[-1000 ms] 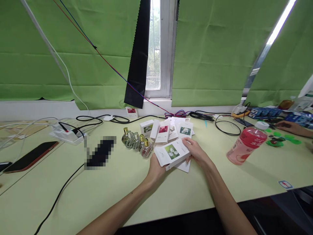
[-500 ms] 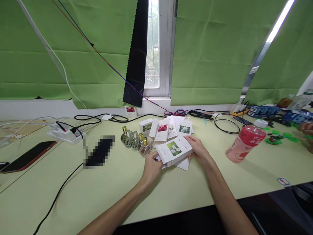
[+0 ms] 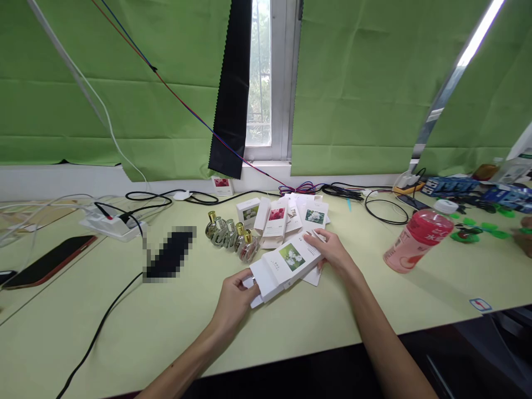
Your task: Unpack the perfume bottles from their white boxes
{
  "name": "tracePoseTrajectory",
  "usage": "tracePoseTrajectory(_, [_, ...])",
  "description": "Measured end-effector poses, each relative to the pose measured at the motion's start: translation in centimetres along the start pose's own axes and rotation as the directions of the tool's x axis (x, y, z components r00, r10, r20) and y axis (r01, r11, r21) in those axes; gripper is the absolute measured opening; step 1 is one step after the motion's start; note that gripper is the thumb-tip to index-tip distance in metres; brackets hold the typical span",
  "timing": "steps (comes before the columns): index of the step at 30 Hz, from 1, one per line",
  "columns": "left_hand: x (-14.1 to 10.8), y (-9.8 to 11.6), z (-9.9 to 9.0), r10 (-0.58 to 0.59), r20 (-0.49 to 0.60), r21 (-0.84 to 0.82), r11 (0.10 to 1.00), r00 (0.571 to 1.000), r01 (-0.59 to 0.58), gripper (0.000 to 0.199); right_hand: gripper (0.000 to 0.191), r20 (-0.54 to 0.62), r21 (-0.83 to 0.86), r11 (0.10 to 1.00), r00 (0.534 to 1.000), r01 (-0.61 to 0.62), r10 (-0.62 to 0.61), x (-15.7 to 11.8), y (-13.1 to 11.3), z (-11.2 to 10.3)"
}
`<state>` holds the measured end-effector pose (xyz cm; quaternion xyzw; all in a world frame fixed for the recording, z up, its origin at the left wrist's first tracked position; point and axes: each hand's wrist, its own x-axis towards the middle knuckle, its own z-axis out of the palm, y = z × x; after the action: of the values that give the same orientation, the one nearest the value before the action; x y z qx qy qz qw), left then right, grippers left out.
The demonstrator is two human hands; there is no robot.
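Note:
A white perfume box [image 3: 293, 259] with a white-flower picture lies slanted between my hands, just above the table. My right hand [image 3: 330, 250] is closed on its right end, thumb on top. A plain white inner tray [image 3: 265, 278] sticks out of the box's left end, and my left hand [image 3: 233, 296] pinches its outer end. The contents of the tray are mostly hidden by my fingers. Behind my left hand stand several small glass perfume bottles [image 3: 233, 238] with gold and silver caps. More flat white flower boxes [image 3: 276, 219] lie piled behind the held one.
A pink drink bottle [image 3: 418, 238] leans at the right. To the left are a phone [image 3: 52, 260], a pixelated dark object [image 3: 172, 255] and a white power strip [image 3: 110, 226]. Cables [image 3: 199, 200] run along the wall. At the far right edge is part of another person's hand [image 3: 527, 224].
My left hand has moved left and toward me, and the white inner tray now sticks out of the box. My right hand stays on the box's right end.

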<state>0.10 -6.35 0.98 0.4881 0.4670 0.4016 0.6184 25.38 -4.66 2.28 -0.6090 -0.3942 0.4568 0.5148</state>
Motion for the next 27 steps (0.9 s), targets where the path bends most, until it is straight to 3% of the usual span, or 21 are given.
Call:
tracePoseTrajectory(6, [-0.8, 0.0, -2.2, -0.029, -0.006, 0.079, 0.996, 1.0, 0.03, 0.053, 0.048, -0.023, -0.136, 0.989, 0.998, 0.051, -0.054, 0.1, 0.0, 0.2])
tracePoseTrajectory(11, [-1.3, 0.3, -4.0, -0.003, -0.007, 0.161, 0.987, 1.0, 0.004, 0.049, 0.048, -0.156, -0.203, 0.97, 0.974, 0.132, -0.166, 0.2, -0.7, -0.7])
tracePoseTrajectory(14, [-1.5, 0.8, -4.5, 0.007, 0.026, 0.216, 0.976, 1.0, -0.012, 0.045, 0.041, -0.246, -0.108, 0.975, 0.945, 0.192, -0.214, 0.7, -2.0, -1.0])
tracePoseTrajectory(18, [-1.4, 1.5, -4.7, 0.039, 0.054, 0.283, 0.958, 0.998, -0.052, 0.038, 0.031, -0.393, 0.15, 0.967, 0.91, 0.207, -0.134, 2.6, -4.1, -0.6])
tracePoseTrajectory(21, [-1.2, 1.8, -4.6, 0.065, 0.074, 0.319, 0.944, 0.995, -0.085, 0.033, 0.033, -0.367, 0.27, 0.941, 0.925, 0.202, -0.093, 4.0, -5.0, 0.0])
tracePoseTrajectory(22, [-1.1, 1.8, -4.6, 0.071, 0.083, 0.326, 0.941, 0.994, -0.094, 0.032, 0.037, -0.334, 0.245, 0.951, 0.937, 0.188, -0.1, 4.2, -5.0, 0.1])
tracePoseTrajectory(24, [-1.0, 2.0, -4.5, 0.081, 0.097, 0.331, 0.937, 0.992, -0.109, 0.029, 0.046, -0.302, 0.041, 0.981, 0.938, 0.19, -0.169, 4.0, -4.6, 0.4])
tracePoseTrajectory(26, [-1.0, 2.2, -4.4, 0.086, 0.107, 0.336, 0.935, 0.991, -0.117, 0.027, 0.055, -0.342, -0.302, 0.921, 0.874, 0.247, -0.347, 3.0, -3.9, 0.7])
tracePoseTrajectory(27, [-1.0, 2.2, -4.3, 0.089, 0.113, 0.342, 0.932, 0.99, -0.122, 0.026, 0.057, -0.38, -0.454, 0.849, 0.804, 0.269, -0.458, 2.2, -3.5, 1.0])
